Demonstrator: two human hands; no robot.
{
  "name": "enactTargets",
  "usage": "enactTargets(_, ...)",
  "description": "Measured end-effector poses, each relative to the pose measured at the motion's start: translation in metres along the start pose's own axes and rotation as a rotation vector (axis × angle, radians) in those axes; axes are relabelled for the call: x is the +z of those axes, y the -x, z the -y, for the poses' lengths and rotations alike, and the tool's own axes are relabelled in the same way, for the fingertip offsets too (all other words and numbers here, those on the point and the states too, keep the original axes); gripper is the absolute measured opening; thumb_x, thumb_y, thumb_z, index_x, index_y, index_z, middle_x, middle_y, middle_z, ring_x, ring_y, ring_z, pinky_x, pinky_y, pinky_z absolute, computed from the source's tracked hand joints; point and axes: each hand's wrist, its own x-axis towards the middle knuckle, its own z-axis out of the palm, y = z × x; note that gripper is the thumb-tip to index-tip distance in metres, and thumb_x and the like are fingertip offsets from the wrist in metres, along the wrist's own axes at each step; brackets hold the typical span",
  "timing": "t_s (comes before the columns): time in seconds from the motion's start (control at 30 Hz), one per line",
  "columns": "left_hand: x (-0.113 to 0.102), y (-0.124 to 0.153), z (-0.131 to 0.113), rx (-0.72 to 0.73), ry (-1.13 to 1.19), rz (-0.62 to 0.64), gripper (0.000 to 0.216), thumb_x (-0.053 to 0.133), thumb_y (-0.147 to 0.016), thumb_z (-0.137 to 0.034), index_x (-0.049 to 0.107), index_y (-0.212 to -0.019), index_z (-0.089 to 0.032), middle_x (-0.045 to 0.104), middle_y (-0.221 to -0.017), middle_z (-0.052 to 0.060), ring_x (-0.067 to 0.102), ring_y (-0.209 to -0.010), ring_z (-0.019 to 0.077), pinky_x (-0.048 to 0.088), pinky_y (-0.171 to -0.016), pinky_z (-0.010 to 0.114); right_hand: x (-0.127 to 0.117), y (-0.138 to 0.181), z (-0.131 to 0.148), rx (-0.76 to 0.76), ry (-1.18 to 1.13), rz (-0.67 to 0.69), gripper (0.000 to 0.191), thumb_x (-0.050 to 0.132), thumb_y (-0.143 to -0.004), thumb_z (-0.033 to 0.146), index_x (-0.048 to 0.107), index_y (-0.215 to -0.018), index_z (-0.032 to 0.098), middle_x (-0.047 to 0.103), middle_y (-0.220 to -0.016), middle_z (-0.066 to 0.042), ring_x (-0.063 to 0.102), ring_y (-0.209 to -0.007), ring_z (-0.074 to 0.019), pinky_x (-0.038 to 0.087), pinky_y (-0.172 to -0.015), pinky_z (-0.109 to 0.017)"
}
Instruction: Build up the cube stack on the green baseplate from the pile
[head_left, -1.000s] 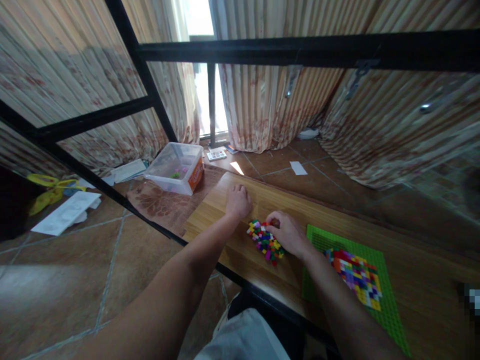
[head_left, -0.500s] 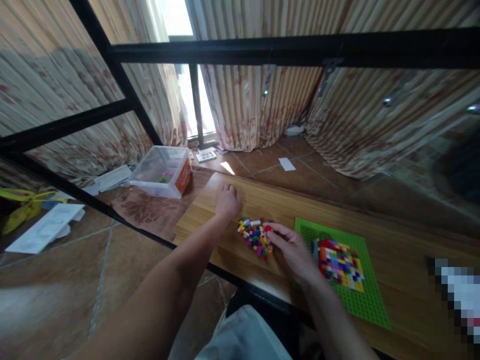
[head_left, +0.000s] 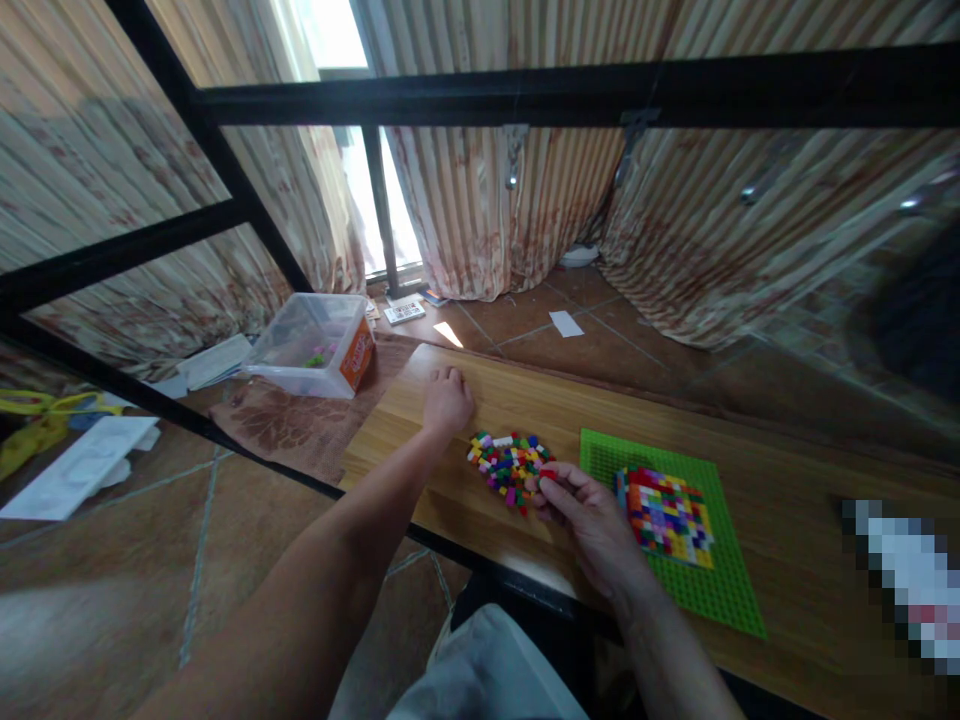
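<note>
My right hand (head_left: 589, 515) pinches a small red toy brick (head_left: 549, 474) between thumb and fingers, at the right edge of a pile of loose coloured bricks (head_left: 506, 462). On the far left part of the wooden table, my left hand (head_left: 448, 398) rests with its fingers curled in; nothing shows in it. To the right of my right hand lies a green studded baseplate (head_left: 731, 590). A block of multicoloured bricks (head_left: 667, 515) is built up on it, partly hidden on its near left side by my right hand.
A clear plastic box (head_left: 304, 345) with a few pieces inside stands on a brown mat (head_left: 277, 425) beyond the table (head_left: 517, 385). A black metal bar (head_left: 525, 95) crosses above. White papers (head_left: 566, 323) lie on the tiled floor. A blurred patch (head_left: 904, 570) covers something at right.
My right hand has lifted the red brick slightly off the pile, turning its fingers toward me. My left hand stays put on the table. The view has shifted slightly.
</note>
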Motion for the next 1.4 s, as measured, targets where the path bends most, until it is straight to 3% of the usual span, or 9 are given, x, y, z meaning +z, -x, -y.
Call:
enactTargets(0.3,0.000,0.000,0.000,-0.008,0.014,0.011,0.021,0.044,-0.090,-0.018,0.063,-0.098,-0.019,0.062,-0.112,0.011,0.053,-0.111,0.0262,0.042,-0.100,0.038,-0.011,0.006,-0.016,0.018,0.035,-0.006,0.047,0.084,-0.063,0.050,0.070,-0.095,0.018,0.073,-0.078,-0.005,0.060,-0.065,-0.0115,0.045,-0.057,-0.022)
enactTargets(0.67,0.000,0.000,0.000,0.006,0.002,0.008,0.021,0.043,-0.091,-0.021,0.063,-0.097,-0.018,0.062,-0.111,0.012,0.052,-0.111,0.0270,0.043,-0.099,0.039,-0.017,-0.001,-0.023,-0.108,0.033,-0.200,0.046,0.081,-0.062,0.050,0.070,-0.092,0.018,0.064,-0.065,0.001,0.051,-0.051,-0.0096,0.042,-0.047,-0.023)
enactTargets(0.9,0.000,-0.001,0.000,0.000,-0.004,0.006,0.021,0.043,-0.090,-0.020,0.063,-0.097,-0.018,0.063,-0.111,0.012,0.053,-0.109,0.0262,0.043,-0.098,0.038,-0.028,-0.026,-0.018,-0.166,0.607,-0.337,0.042,0.059,-0.078,0.049,0.071,-0.102,0.016,0.067,-0.066,-0.003,0.058,-0.054,-0.0173,0.045,-0.053,-0.030)
enactTargets(1.1,0.001,0.000,0.000,0.014,0.005,0.002,0.021,0.043,-0.091,-0.020,0.063,-0.096,-0.018,0.063,-0.110,0.012,0.052,-0.111,0.0266,0.042,-0.099,0.038,-0.026,-0.034,-0.009,-0.224,1.081,-0.298,0.039,0.044,-0.088,0.044,0.073,-0.095,0.018,0.072,-0.074,-0.006,0.065,-0.072,-0.0214,0.043,-0.069,-0.032)
enactTargets(1.23,0.000,0.000,0.000,0.007,0.006,0.009,0.021,0.042,-0.090,-0.019,0.063,-0.096,-0.018,0.062,-0.111,0.012,0.052,-0.111,0.0268,0.042,-0.100,0.038,-0.026,-0.034,-0.002,-0.186,1.156,-0.249,0.045,0.032,-0.094,0.039,0.072,-0.089,0.020,0.071,-0.072,-0.005,0.064,-0.072,-0.0204,0.041,-0.069,-0.031)
enactTargets(1.4,0.000,0.001,-0.001,0.002,0.009,0.013,0.022,0.042,-0.091,-0.019,0.062,-0.098,-0.018,0.062,-0.111,0.012,0.052,-0.111,0.0261,0.041,-0.101,0.038,-0.031,-0.034,-0.001,-0.177,1.095,-0.253,0.043,0.034,-0.092,0.033,0.072,-0.103,0.016,0.073,-0.075,-0.004,0.064,-0.073,-0.0189,0.042,-0.071,-0.030)
